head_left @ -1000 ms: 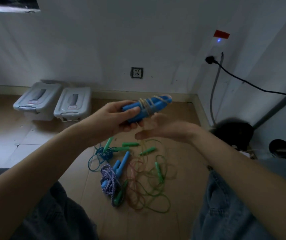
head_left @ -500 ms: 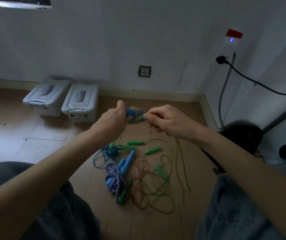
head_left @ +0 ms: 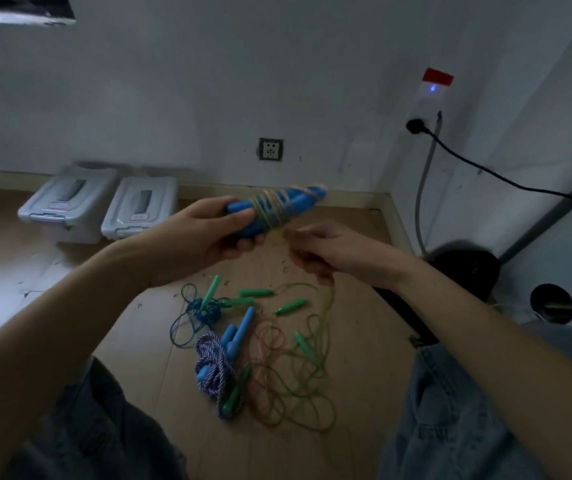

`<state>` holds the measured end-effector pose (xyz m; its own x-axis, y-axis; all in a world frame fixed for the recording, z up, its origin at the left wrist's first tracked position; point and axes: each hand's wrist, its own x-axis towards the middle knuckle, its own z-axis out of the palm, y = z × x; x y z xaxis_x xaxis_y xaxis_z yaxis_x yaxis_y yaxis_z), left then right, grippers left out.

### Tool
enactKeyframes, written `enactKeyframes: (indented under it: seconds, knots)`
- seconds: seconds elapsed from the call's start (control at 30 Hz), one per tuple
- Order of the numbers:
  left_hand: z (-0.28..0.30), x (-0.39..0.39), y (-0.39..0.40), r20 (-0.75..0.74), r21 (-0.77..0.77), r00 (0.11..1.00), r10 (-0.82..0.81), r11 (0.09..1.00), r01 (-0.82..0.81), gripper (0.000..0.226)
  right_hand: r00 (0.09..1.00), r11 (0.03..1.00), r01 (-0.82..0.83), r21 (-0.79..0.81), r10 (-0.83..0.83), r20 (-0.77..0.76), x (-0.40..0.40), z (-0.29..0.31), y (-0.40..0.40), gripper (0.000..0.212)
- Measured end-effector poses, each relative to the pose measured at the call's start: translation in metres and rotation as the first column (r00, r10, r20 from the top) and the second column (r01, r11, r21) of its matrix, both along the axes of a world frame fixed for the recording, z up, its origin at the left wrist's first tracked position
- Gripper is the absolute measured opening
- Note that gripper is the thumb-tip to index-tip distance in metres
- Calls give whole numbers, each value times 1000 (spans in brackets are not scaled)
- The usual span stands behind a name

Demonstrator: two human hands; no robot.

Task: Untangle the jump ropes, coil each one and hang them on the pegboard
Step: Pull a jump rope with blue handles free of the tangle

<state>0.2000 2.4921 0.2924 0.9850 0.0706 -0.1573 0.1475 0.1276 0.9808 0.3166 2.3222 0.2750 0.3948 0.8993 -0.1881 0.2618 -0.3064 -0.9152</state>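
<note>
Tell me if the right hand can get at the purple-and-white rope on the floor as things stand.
Probably not yet: the right hand pinches the yellowish cord coming off the blue handles. The purple-and-white rope lies uncovered below.

**Wooden floor and what lies on it**

The floor carries a tangle of jump ropes with green and blue handles, and two grey lidded bins by the wall. A dark round object, possibly a bag, sits at the right.

Blue handles wound with yellowish cord; green handles on the tan floor; a purple-and-white twisted rope; pale grey bins; white wall
</note>
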Motion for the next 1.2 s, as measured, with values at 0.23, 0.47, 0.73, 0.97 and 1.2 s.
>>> enactKeyframes:
  seconds: [0.23, 0.47, 0.73, 0.97, 1.2]
  knots:
    - [-30, 10, 9, -39, 815, 975, 220, 572, -97, 19, 976, 998, 27, 55, -38, 216, -11, 16, 2, 35]
    - [-24, 6, -21, -161, 862, 964, -212, 445, 242, 9, 872, 988, 153, 20, -144, 467, -1, 12, 8, 38]
    - [2, -7, -9, -126, 433, 900, -418, 793, 429, 7, 980, 985, 133, -109, -114, 166, 9, 3, 3, 33]
    - [8, -5, -2, -10, -54, 998, -65, 996, 64, 22, 992, 990, 128, 51, -128, -9, -7, 1, 1, 50]
    - [-16, 7, 9, -66, 523, 955, 290, 825, -214, 10, 941, 991, -17, 133, -30, 338, -12, 12, 3, 44]
